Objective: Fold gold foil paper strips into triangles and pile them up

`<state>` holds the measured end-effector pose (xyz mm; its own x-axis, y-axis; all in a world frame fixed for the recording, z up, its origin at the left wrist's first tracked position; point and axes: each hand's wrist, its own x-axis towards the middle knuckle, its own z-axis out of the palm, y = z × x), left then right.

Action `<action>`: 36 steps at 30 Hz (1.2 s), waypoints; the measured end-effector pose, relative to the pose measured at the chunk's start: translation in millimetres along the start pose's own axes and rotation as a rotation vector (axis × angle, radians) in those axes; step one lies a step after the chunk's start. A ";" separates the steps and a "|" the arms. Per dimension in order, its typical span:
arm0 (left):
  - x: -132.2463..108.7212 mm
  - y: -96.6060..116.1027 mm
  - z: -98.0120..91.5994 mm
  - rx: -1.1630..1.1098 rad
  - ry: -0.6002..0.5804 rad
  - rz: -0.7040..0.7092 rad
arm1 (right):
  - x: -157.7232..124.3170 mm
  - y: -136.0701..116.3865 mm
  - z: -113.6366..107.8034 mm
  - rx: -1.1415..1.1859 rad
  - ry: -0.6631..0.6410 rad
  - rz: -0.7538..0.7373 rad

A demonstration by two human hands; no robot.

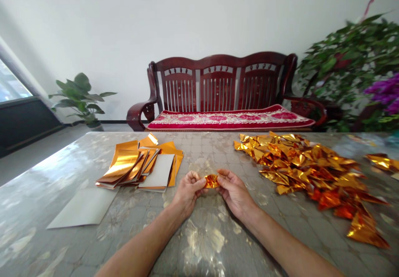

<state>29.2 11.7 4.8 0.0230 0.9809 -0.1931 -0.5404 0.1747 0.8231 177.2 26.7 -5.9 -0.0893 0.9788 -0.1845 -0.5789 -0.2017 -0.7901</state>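
Observation:
Between my hands, just above the table, is a small piece of folded gold foil paper [211, 181]. My left hand [189, 189] pinches its left end with thumb and fingers. At the right end, my right hand [234, 190] grips it the same way. Left of my hands lies a loose stack of gold foil paper sheets [126, 163], some with the pale backing up. One pale sheet [84, 208] lies flat in front of that stack. To the right spreads a large heap of folded gold foil pieces [299, 165].
The table [131, 243] has a shiny patterned cover. A few more gold pieces [382, 161] and some clear plastic [352, 144] are at its far right. Beyond the table stands a dark wooden bench [218, 90] with a red cushion [230, 119]. Plants [79, 96] flank it.

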 end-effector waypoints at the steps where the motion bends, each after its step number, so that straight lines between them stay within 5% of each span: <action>1: 0.1 0.0 -0.3 0.003 -0.002 0.002 | -0.4 -0.2 0.4 -0.004 -0.002 0.001; 14: 7.0 -9.4 -0.3 0.222 0.069 0.223 | -0.5 -3.7 -1.6 -0.231 0.015 -0.133; 23: 13.4 -10.0 -5.5 0.320 0.150 0.234 | 2.2 -3.0 -7.5 -0.311 -0.075 -0.094; 36: 14.8 2.4 -11.0 0.274 0.158 0.141 | 6.9 -9.1 -17.7 -0.589 -0.033 -0.260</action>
<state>18.9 25.7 -1.9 -0.1779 0.9754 -0.1299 -0.2823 0.0759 0.9563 196.2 34.6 -10.3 -0.0365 0.9971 0.0666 -0.0436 0.0650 -0.9969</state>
